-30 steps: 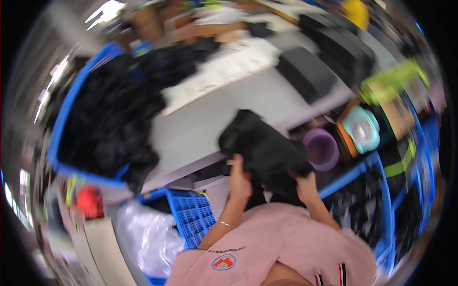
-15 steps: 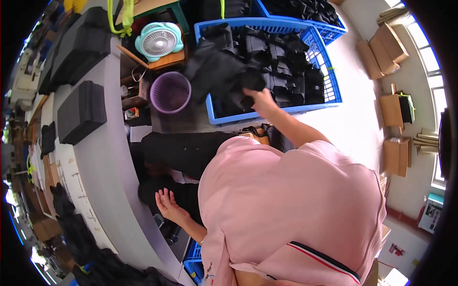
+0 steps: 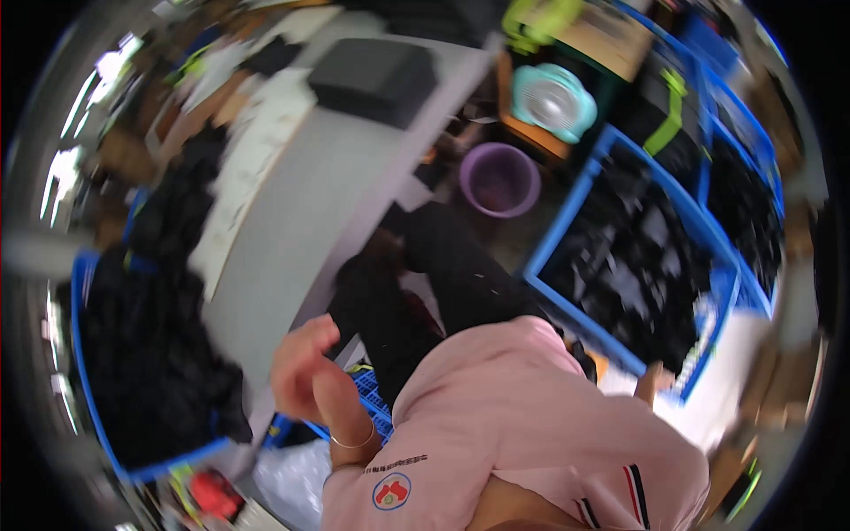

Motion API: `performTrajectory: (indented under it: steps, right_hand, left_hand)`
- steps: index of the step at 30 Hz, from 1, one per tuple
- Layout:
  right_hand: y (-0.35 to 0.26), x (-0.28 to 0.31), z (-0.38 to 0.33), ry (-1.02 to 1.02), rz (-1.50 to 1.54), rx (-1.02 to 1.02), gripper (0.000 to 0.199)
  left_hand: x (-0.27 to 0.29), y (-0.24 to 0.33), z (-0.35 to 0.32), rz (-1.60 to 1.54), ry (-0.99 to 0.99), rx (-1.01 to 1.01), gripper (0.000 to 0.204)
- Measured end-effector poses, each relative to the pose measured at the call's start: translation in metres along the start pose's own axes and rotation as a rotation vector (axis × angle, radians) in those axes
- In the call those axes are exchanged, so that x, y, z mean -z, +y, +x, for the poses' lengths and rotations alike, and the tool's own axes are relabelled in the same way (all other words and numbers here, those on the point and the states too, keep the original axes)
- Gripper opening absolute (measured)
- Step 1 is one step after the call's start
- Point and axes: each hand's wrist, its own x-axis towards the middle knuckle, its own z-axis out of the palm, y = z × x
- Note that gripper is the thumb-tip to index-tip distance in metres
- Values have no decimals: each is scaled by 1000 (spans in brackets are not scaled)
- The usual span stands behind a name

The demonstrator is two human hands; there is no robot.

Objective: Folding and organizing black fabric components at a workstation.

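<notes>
My left hand (image 3: 305, 367) is raised beside the grey table's near edge, with a thin bracelet at the wrist. Motion smears it somewhat, but its thumb stands apart from loosely bent fingers, and nothing shows in it. At the near rim of a blue plastic crate (image 3: 580, 323) is my right hand (image 3: 652, 383), small in view and blurred. Its fingers cannot be made out. Black fabric pieces (image 3: 633, 257) fill that crate.
A grey table (image 3: 301, 199) carries a black block-shaped stack (image 3: 372, 80). Beyond my legs stand a purple basket (image 3: 499, 180) and a turquoise fan (image 3: 555, 100). Another blue crate (image 3: 84, 372) at left holds black fabric. A clear plastic bag (image 3: 292, 478) lies low.
The view has swung left, bringing the left crate into sight. My right hand has drawn back from the middle of the fabric crate to its near rim. My left hand has risen from beside my legs.
</notes>
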Motion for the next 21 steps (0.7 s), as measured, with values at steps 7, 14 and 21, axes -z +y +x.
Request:
performTrajectory:
  steps: [7,14,21]
  right_hand:
    - [-293,72,-166,-493,1009,627,47]
    - [-404,260,-409,-833,1335,1468,42]
    - [-373,283,-478,-452,1139,1832,36]
  left_hand:
    - [-11,162,62,-180,-32,-1307,36]
    - [18,230,66,207,99,-1423,31]
    - [79,230,48,391,-174,-1133,39]
